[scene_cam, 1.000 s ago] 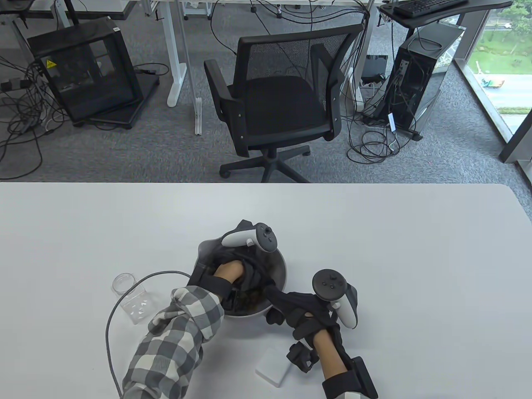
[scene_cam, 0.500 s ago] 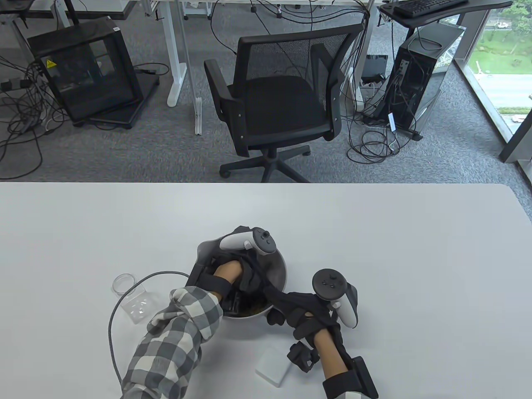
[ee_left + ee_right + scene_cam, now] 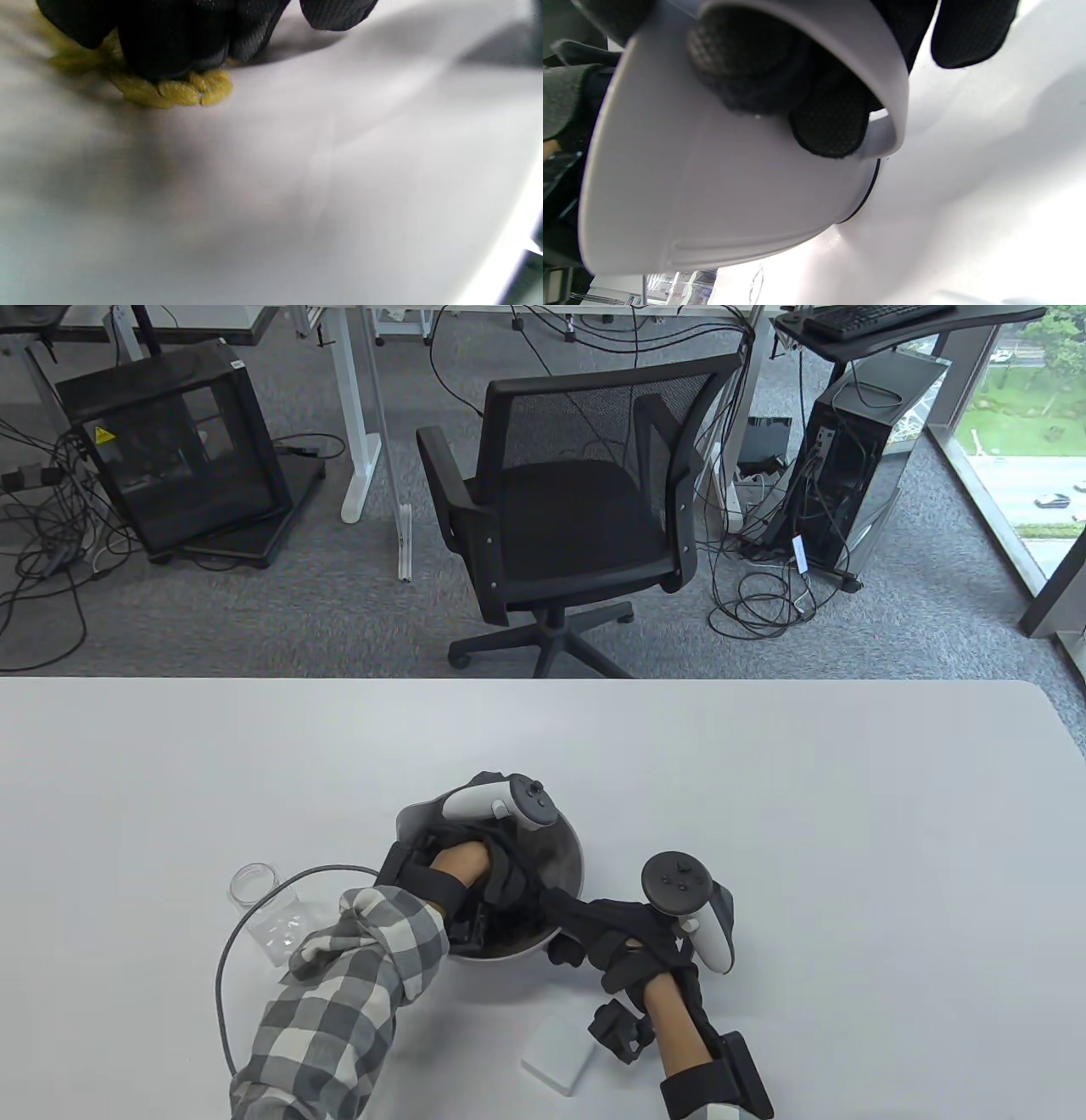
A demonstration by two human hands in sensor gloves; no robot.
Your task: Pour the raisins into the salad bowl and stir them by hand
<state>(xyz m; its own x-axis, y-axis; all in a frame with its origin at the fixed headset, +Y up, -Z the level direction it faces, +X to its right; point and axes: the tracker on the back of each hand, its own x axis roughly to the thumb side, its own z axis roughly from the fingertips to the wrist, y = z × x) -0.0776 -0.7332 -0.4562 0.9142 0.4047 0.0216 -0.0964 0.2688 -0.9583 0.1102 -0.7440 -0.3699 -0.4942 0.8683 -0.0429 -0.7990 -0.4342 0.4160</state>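
A metal salad bowl (image 3: 567, 848) stands near the table's front edge. My left hand (image 3: 496, 872) reaches down into it under its tracker. In the left wrist view, gloved fingertips (image 3: 169, 51) press on a small heap of yellow raisins (image 3: 178, 92) against the bowl's inner wall (image 3: 297, 190), with the thumb tip apart to the right. My right hand (image 3: 581, 925) grips the bowl's near right rim. The right wrist view shows fingers (image 3: 831, 127) curled over that rim and the bowl's outside (image 3: 712, 199). In the table view my left hand hides most of the raisins.
An empty clear jar (image 3: 265, 912) lies on the table left of the bowl, with a grey cable (image 3: 222, 976) looping over it. A small white box (image 3: 560, 1056) sits near the front edge by my right wrist. An office chair (image 3: 568, 509) stands beyond the table.
My left hand has shifted a little leftward inside the bowl, and the bowl has slid slightly left with it. My right hand keeps its hold on the rim.
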